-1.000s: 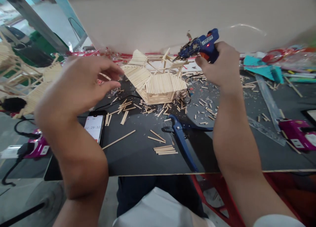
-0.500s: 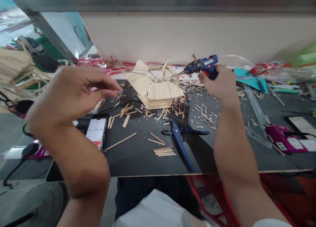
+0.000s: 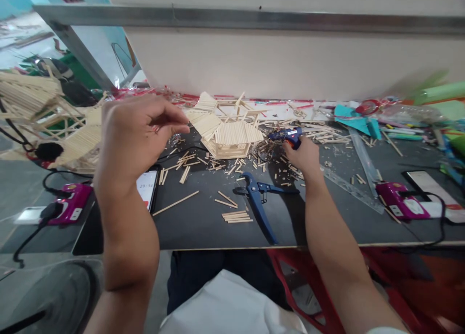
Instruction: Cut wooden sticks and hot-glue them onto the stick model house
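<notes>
My right hand point(image 3: 303, 155) is closed round a blue glue gun point(image 3: 286, 134), held low over the dark table point(image 3: 203, 227) just right of a small house of wooden sticks point(image 3: 227, 130). My left hand point(image 3: 140, 130) hovers raised to the left of the house, thumb and fingertips pinched together; what they hold, if anything, is too small to make out. Loose wooden sticks point(image 3: 236, 217) lie scattered in front of the house. Blue cutters point(image 3: 259, 201) lie on the table between my arms.
A phone point(image 3: 147, 189) lies partly under my left forearm. Purple devices with cables sit at the left point(image 3: 70, 203) and right point(image 3: 399, 201). A clear ruler point(image 3: 350, 191), teal paper point(image 3: 352, 121) and another stick structure point(image 3: 39, 111) surround the work area. A beige wall stands behind.
My right hand has lowered the glue gun from above the house down to the table at its right. The left hand has lifted slightly and stayed pinched.
</notes>
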A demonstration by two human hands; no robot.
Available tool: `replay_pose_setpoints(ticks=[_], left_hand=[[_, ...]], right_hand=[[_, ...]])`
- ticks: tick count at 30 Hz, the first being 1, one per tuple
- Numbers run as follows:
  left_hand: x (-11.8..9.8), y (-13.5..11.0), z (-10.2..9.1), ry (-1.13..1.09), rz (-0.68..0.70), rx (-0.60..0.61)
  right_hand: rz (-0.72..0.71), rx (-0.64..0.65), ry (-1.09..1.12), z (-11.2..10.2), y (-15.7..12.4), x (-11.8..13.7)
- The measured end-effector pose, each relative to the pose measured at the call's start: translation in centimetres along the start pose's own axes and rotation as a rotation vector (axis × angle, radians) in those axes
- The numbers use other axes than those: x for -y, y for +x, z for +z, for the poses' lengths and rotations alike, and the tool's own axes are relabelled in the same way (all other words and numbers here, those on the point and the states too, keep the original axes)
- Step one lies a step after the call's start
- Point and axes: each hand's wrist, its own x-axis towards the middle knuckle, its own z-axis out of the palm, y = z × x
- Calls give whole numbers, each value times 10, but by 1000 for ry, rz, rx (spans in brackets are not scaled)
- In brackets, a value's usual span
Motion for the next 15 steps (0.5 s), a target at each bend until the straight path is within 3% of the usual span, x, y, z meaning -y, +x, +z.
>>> replay_pose_setpoints(ticks=[4, 12, 15], left_hand=[[2, -35, 13, -48, -140, 35], [-3, -144, 44, -353, -524, 278], [-4, -171, 53, -413, -590, 266]], right_hand=[[81, 3, -25, 9, -2, 0], [45, 14, -39, 17, -4, 1], [45, 9, -46, 17, -6, 2]])
